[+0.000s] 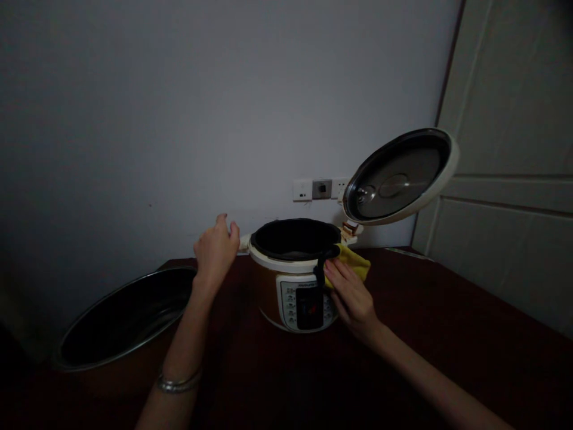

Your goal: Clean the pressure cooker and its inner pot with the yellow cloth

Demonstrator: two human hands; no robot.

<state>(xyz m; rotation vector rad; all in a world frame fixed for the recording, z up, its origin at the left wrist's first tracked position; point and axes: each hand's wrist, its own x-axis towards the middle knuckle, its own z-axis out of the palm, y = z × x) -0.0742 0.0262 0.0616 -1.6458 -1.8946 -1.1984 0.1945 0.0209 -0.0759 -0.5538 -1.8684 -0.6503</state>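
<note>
An electric pressure cooker (268, 292) with a white rim and a front control panel stands on the dark table. Its round lid (396, 176) is swung up on a hinge at the right. My right hand (353, 298) presses a yellow and dark cloth (353, 263) against the cooker's rim at the front right. To the left of the cooker, close to its white side handle (244, 242), my left hand (216, 251) is raised with thumb and a finger apart, holding nothing visible. The cooker's inside is too dark to make out.
A wide metal pot (96, 349) with a dark inside sits at the left, beside my left forearm. Sockets and a switch (322, 189) are on the wall behind the cooker. A pale panelled door (501, 251) borders the table (403, 340) on the right.
</note>
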